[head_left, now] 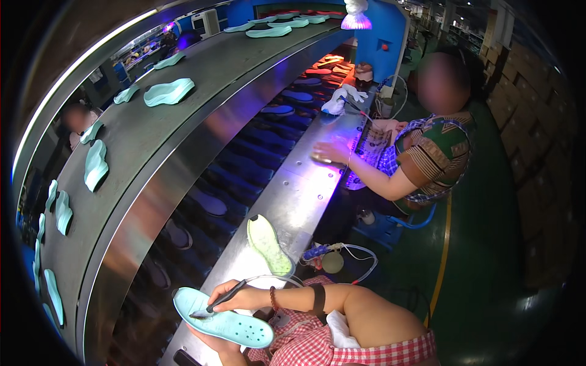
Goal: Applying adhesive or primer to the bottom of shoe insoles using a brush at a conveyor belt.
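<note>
My left hand (215,345) holds a light-blue shoe sole (243,328) from underneath, near the metal ledge; most of its fingers are hidden below the sole. The sole lies tilted with its inner face up, and small holes dot its right end. In my right hand (247,297) is a black-handled brush (227,296), gripped like a pen. Its bristles touch the inner face of the sole towards the left end. A thin pale tube runs from the brush's rear. Just beyond my hands, a pale yellow-green shoe sole (268,247) rests on the ledge.
The metal ledge (290,189) runs beside a conveyor carrying darker soles (209,201). Above it curves a belt (137,140) with several light-blue soles. A co-worker (421,146) sits farther along, one hand on the ledge. A dark phone-like object (184,357) lies at the near edge.
</note>
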A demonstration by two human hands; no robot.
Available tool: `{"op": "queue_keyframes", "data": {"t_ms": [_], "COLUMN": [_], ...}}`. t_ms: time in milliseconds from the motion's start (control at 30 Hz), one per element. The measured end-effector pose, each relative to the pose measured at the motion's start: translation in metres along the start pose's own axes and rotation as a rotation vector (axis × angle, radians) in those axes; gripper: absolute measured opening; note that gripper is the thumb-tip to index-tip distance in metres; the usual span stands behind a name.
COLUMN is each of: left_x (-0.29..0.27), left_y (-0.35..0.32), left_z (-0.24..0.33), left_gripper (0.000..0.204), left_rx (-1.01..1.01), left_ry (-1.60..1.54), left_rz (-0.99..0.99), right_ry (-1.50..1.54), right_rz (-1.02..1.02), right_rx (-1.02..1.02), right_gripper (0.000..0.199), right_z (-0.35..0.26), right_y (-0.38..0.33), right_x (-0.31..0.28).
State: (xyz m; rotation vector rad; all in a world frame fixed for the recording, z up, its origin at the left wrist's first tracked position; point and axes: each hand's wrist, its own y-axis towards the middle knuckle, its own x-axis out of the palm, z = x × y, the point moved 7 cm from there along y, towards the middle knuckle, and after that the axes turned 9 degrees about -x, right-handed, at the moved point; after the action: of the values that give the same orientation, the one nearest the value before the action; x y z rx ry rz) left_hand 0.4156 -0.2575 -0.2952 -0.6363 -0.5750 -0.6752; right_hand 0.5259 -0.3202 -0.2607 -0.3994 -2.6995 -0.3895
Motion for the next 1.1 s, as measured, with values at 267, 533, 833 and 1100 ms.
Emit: {"op": "queue_keyframes", "data": {"t_ms": [267,533,833,1100], "left_x": [0.011,0.028,0.028,0.038], "left_y": [-0.006,-0.006,-0.016,-0.020], "left_z": [0.003,0.010,0.035,0.060], "left_gripper": [0.072,0.072,0.079,0.094], "left_rx": [-0.131,-0.145,-0.042,0.159], "left_ry": [-0.248,-0.232,-0.203,-0.149], "left_rz": [-0.027,-0.199,-0.109,-0.248], "right_ry": [-0.085,-0.233,-0.399,-0.578], "right_rz": [-0.021,0.002,-0.071,-0.237], "right_rx": [-0.102,-0.104,-0.286,-0.377], "right_gripper": [0.019,0.019,0.023,0.023], "right_z": [-0.017,-0.052,-0.084,-0.106], "right_y": [0.006,-0.003,0.006,0.007], "right_x": [0.007,0.014,0.025,0.044]}}
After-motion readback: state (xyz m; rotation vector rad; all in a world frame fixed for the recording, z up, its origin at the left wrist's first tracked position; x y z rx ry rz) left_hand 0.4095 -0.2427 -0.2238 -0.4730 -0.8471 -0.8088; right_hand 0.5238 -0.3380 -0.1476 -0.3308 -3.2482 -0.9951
